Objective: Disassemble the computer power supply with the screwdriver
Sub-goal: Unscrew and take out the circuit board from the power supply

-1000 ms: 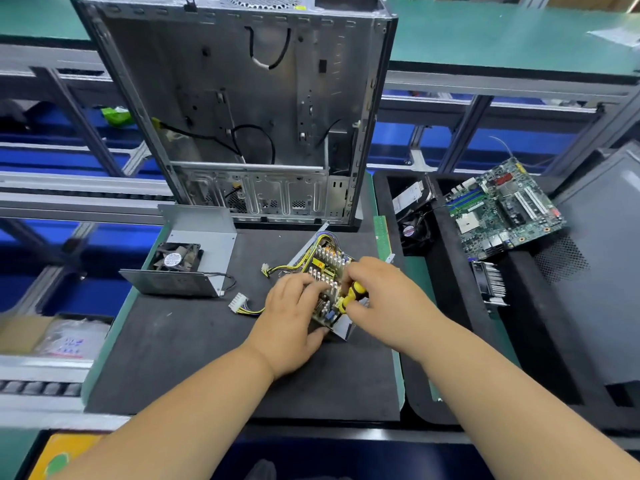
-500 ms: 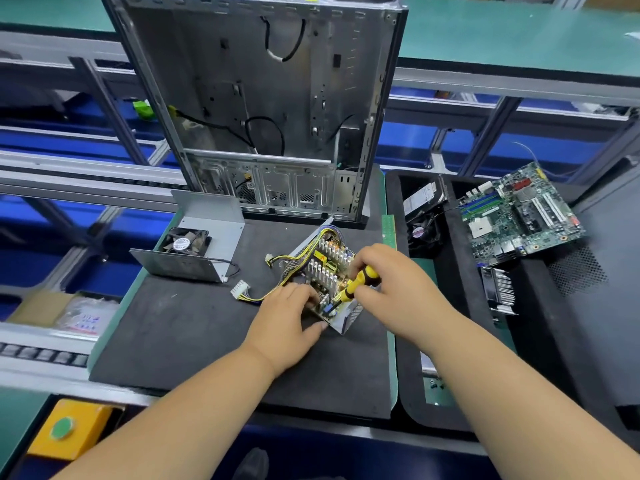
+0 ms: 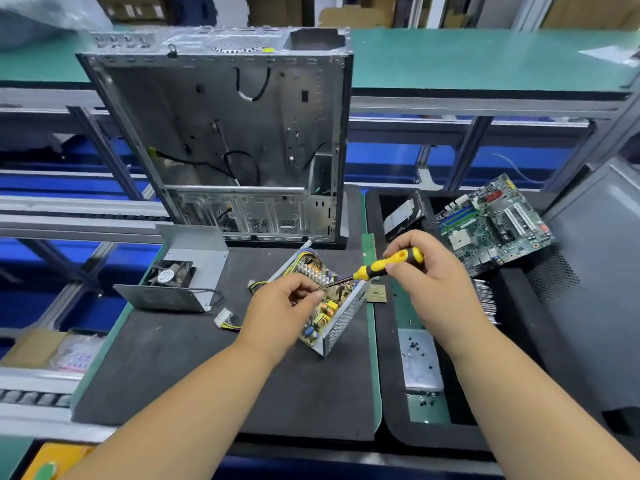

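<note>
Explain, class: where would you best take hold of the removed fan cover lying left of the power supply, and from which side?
Grip the fan cover by its upright back plate, coming from above with the hand. That plate stands clear as a thin free edge that fingers can pinch. The fan sits in the lower panel and a black wire loops at the right end, so probably avoid both. The left side looks unobstructed.

Bright, even overhead light fills my workbench, with only soft, faint shadows under my forearms on the dark mat (image 3: 166,358). The bare metal computer case (image 3: 221,133) shows dull, patchy reflections, without harsh glare. The wide-angle lens bends straight shelf rails toward the edges. The top left corner is smeared and blurry, and the whole view is slightly soft, with fine details indistinct.
</note>
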`<state>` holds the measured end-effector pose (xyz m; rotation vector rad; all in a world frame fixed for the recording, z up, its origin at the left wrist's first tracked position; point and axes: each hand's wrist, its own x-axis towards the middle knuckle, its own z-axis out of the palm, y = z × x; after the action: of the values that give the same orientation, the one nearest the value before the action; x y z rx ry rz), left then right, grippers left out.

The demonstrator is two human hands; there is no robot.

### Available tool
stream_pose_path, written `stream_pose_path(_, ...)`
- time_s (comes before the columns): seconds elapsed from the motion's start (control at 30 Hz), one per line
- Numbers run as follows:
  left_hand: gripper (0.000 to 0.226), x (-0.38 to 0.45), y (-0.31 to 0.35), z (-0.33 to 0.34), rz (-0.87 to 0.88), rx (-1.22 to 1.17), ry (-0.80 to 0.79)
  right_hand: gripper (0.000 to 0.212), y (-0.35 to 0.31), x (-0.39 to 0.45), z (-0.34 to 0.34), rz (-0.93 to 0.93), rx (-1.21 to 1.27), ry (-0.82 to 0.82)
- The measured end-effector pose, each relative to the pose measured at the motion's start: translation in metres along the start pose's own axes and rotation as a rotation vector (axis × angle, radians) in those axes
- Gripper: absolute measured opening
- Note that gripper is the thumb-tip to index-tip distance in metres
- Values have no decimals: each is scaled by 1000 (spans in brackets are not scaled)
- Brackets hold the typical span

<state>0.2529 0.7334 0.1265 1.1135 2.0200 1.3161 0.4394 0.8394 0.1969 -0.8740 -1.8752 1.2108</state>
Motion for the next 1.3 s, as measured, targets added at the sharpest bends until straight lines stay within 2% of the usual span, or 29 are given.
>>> stream_pose_path(0.17,14,-1,23,25,-1,-11,-74,9,11,-7,-31,4,96,252)
stream_pose_path(0.37,22,0,52,75,354,398,-315,3,37,-15,-69,137,158,425)
stream_pose_path(0.5,18,8,65,111,421,537,-377,3,48,-21,-86,164,127,507)
stream_pose_path(0.57,38,13,61,120,429,640,-395,4,54,-22,-92,177,132,509)
stream_pose_path(0.63,63,18,54,119,425,722,-307,5,59,-21,-95,189,141,498)
stream_pose_path(0.7,79,23,43,109,348,826,-121,4,63,-20,-96,192,148,486)
stream_pose_path(0.77,98,29,31,92,110,937,4,3,66,-18,-96,190,154,468)
stream_pose_path(0.87,135,37,17,60,-294,1001,-39,4,69,-13,-91,196,173,416)
stream_pose_path(0.93,149,39,14,45,-437,994,-123,4,70,-9,-85,197,177,377)
stream_pose_path(1.13,144,43,11,33,-353,964,-179,17,68,3,-68,166,160,355)
stream_pose_path(1.3,145,44,6,17,-251,940,-254,4,67,8,-59,125,150,313)
